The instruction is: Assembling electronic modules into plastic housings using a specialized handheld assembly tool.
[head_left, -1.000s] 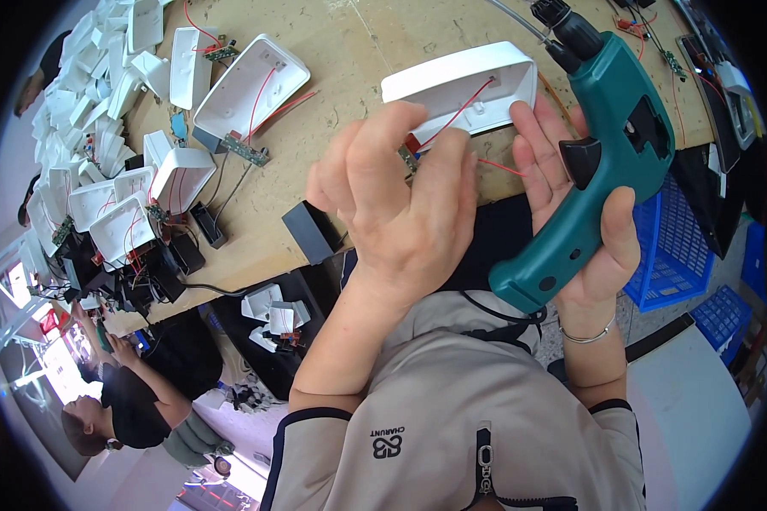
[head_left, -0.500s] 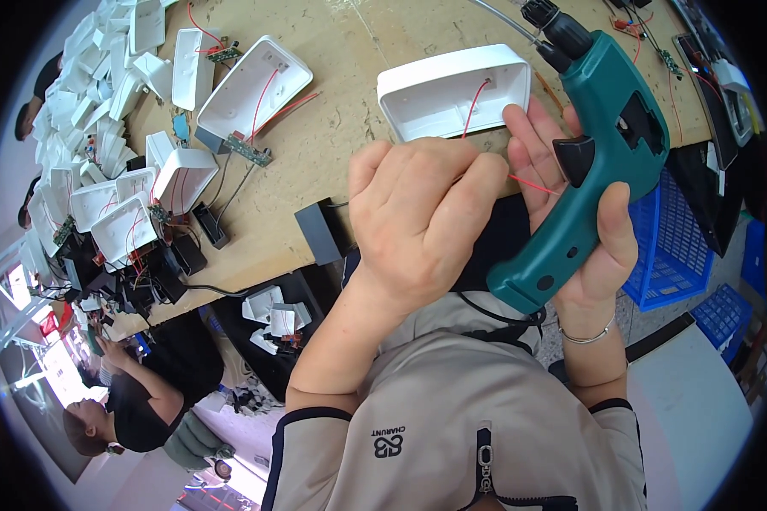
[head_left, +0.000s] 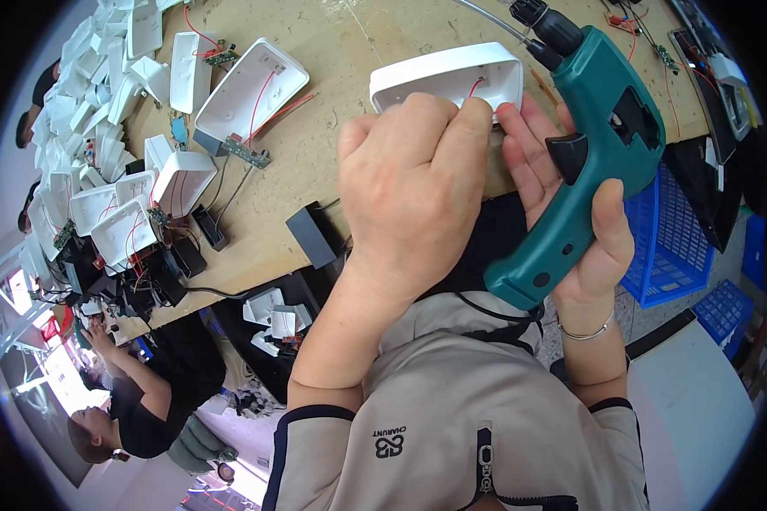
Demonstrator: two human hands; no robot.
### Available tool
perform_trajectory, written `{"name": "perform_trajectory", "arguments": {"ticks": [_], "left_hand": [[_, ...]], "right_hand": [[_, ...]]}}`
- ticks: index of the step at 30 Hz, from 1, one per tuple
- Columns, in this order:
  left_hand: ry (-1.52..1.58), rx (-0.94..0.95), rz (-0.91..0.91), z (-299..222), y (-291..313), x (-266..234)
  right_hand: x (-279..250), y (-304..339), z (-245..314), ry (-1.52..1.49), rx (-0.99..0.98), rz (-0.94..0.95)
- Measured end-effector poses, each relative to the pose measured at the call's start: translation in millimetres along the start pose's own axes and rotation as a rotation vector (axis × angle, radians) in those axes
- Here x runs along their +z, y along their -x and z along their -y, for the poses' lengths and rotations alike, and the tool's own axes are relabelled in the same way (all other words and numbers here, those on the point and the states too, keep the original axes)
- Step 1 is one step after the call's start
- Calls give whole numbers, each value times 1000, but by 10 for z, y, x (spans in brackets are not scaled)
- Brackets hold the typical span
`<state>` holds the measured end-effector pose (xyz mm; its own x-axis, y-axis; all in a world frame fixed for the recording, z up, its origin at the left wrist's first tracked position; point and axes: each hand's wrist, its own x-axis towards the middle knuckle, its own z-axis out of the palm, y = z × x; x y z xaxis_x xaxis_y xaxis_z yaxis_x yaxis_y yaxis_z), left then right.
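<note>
My left hand [head_left: 413,192] is closed in a pinch over the near edge of a white plastic housing [head_left: 507,77], at a thin red wire [head_left: 476,85] that comes out of its inside. The fingertips are hidden behind the knuckles. A green pistol-shaped soldering gun [head_left: 601,102] with a black trigger and black nose rests in my right hand [head_left: 607,243], thumb over the grip. The right fingers reach out past the trigger toward the housing's right corner. A short bit of red wire shows between the two hands.
Open white housings [head_left: 268,64] with red wires and a circuit board [head_left: 245,152] lie at left, before a heap of white housings [head_left: 94,102]. A black box [head_left: 314,234] sits at the table edge. Blue crates [head_left: 669,247] stand right. Another person [head_left: 149,383] works at lower left.
My left hand has moved up and slightly left, from in front of the housing to over its near edge, along the red wire. The housing and soldering gun have shifted slightly left.
</note>
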<state>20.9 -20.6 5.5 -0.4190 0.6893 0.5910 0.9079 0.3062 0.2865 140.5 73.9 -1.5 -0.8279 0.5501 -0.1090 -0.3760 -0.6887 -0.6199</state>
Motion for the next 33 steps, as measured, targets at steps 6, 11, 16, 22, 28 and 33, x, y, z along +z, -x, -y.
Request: {"name": "perform_trajectory", "arguments": {"ticks": [6,11,16,22,28,33], "left_hand": [[33,35,-92,59,-5,46],[-51,-42,-60,10,-49,-32],[-126,-11,-86,42,-88,-41],[-91,-1,-36,80,-152,-5],[-11,16,-91,155,-149,105],[-39,29,-79,193,-165,127]], "right_hand": [[-36,-10,8,-8,-3,14],[-35,-22,7,-14,-2,12],[-24,-27,15,16,4,7],[-41,-24,19,12,9,7],[-64,15,92,113,-9,90],[-133,341,327,312,-50,-24]]}}
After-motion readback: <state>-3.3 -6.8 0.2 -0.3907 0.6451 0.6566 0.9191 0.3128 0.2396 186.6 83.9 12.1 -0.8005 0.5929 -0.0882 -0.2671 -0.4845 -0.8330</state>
